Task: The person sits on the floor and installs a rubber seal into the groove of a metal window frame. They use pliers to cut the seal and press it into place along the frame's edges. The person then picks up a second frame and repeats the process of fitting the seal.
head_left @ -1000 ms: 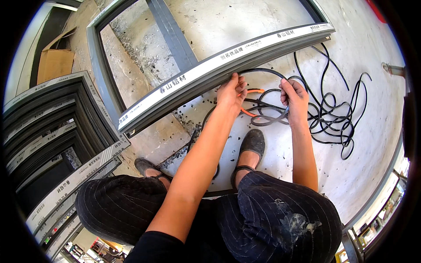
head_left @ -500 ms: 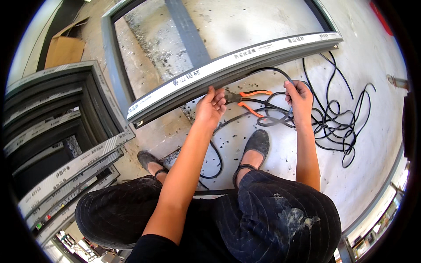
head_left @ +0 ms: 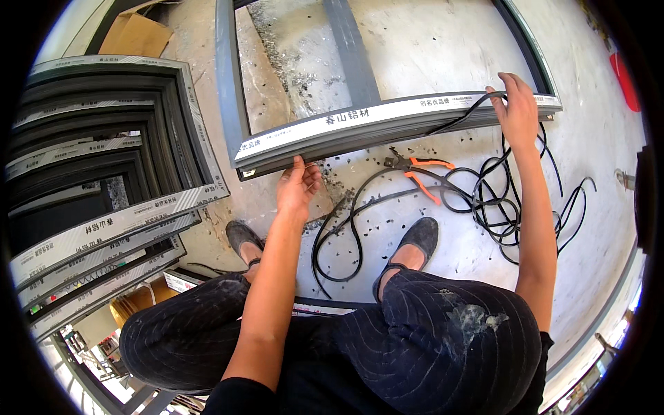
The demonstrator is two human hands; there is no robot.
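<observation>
A dark metal window frame (head_left: 398,116) with white printed film lies in front of me. My left hand (head_left: 297,190) rests its thumb against the near side of the frame, toward its left corner; the other fingers curl loosely beside it, with nothing visible in them. At the frame's right end, my right hand (head_left: 517,111) pinches a black rubber sealing strip (head_left: 462,123) by thumb and fingers. The strip arches from there into the frame's near side. Orange-handled pliers (head_left: 415,169) lie on the floor between my hands.
Loose black strip coils (head_left: 494,200) sprawl across the floor at right. Stacked dark frames (head_left: 138,221) stand at left, a cardboard piece (head_left: 136,34) behind them. Dark scraps dot the floor near my shoes (head_left: 420,242). Something red (head_left: 624,81) stands at far right.
My right hand has risen from the floor coils to the frame's right end, still holding the strip. My left hand has shifted left along the frame. The whole view has shifted too.
</observation>
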